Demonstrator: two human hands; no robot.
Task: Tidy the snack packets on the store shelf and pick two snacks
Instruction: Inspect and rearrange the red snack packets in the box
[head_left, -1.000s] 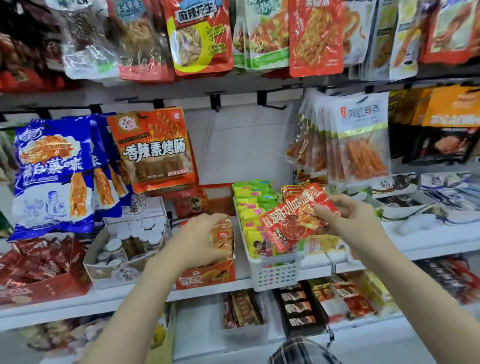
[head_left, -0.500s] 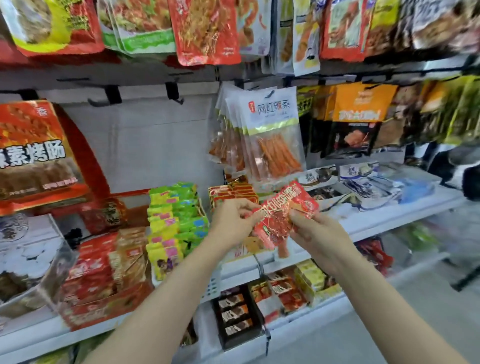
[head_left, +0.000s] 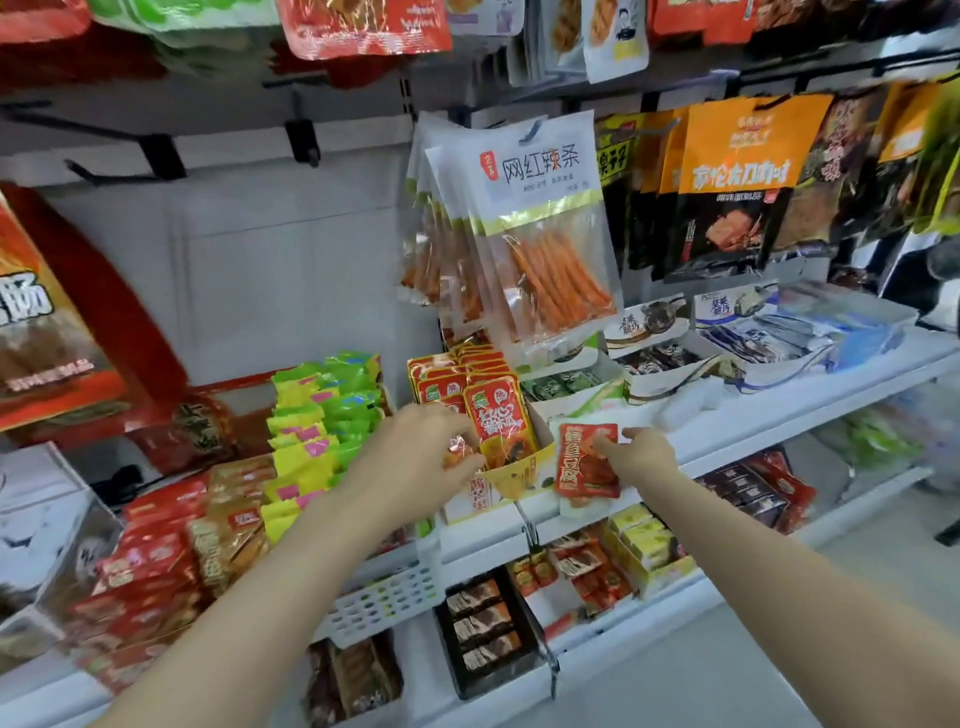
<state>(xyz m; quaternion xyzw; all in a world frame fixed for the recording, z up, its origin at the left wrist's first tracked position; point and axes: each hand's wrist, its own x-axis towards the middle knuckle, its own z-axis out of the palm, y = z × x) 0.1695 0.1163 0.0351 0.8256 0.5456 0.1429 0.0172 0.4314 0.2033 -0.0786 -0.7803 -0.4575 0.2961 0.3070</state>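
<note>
Right hand (head_left: 641, 457) pinching red packet (head_left: 587, 460) at its right edge. Packet standing tall, long way up and down, at front edge of shelf (head_left: 779, 415). Box (head_left: 519, 475) at nine o'clock, just beside. Left hand (head_left: 415, 457) at box, fingers curled on small packet (head_left: 457, 447).

Your left hand (head_left: 415, 457) and right hand (head_left: 641, 457) are bare, both forearms uncovered: no sleeves, gloves, rings or watch show

Glossy plastic snack packet (head_left: 587, 460)
</note>
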